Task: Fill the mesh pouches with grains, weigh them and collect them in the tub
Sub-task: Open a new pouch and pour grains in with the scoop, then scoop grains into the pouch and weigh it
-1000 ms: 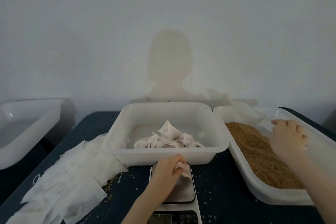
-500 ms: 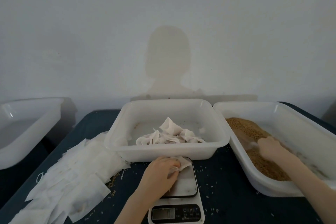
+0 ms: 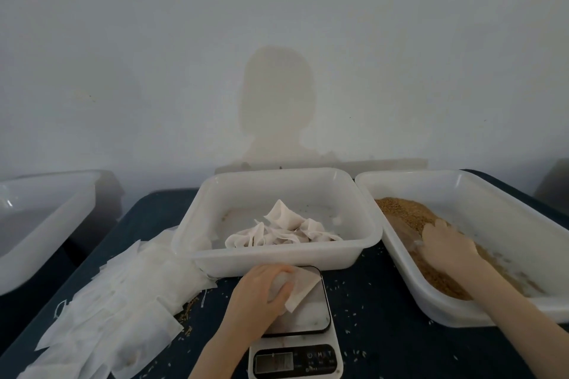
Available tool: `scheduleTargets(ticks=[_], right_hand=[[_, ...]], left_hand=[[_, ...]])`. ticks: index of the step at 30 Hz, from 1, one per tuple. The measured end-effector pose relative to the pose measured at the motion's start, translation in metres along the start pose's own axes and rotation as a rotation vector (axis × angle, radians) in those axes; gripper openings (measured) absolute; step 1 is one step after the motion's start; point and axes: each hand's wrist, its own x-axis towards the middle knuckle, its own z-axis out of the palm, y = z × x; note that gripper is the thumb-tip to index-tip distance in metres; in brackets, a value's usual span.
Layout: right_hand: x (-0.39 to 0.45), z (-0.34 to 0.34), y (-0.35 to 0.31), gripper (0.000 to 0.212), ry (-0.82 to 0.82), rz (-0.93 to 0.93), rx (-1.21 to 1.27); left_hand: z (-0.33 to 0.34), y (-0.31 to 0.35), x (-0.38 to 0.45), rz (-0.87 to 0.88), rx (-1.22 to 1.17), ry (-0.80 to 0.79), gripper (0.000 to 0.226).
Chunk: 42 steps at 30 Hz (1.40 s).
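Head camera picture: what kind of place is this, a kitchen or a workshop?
Probably a small packing workstation, not a kitchen: a digital scale sits on a dark table, with a tub of brown grains, a tub of filled pouches and a stack of empty pouches.

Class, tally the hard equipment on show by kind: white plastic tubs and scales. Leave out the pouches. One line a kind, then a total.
White plastic tubs: 3 (left, middle, right with grains)
Scales: 1
Total: 4
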Motion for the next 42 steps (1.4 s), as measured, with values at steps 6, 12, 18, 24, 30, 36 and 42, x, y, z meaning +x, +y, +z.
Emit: scheduleTargets(ticks=[6, 12, 18, 24, 30, 36, 42], right_hand=[[-0.046, -0.025, -0.064, 0.01, 0.432, -0.271, 0.574], [-0.068, 0.029, -0.125, 0.011, 0.409, -0.405, 0.965], [-0.063, 0.08, -0.133, 0.021, 0.402, -0.311, 1.035], [-0.054, 0.086, -0.134, 0.015, 0.363, -0.295, 1.042], [-0.055, 0.086, -0.133, 0.019, 0.362, -0.289, 1.032], [-0.072, 0.069, -0.135, 0.022, 0.355, -0.38, 1.04], [-0.101, 0.023, -0.168, 0.028, 0.459, -0.706, 0.573]], left_hand=[[-0.001, -0.019, -0.005, -0.111, -0.108, 0.316, 0.018], [0.007, -0.038, -0.015, -0.303, -0.239, 0.517, 0.033], [0.01, -0.045, -0.017, -0.398, -0.192, 0.482, 0.03], [0.011, -0.044, -0.018, -0.394, -0.087, 0.436, 0.025], [0.01, -0.042, -0.018, -0.401, -0.049, 0.421, 0.025], [0.009, -0.042, -0.018, -0.422, -0.054, 0.405, 0.025], [0.009, -0.04, -0.019, -0.42, -0.016, 0.38, 0.025]])
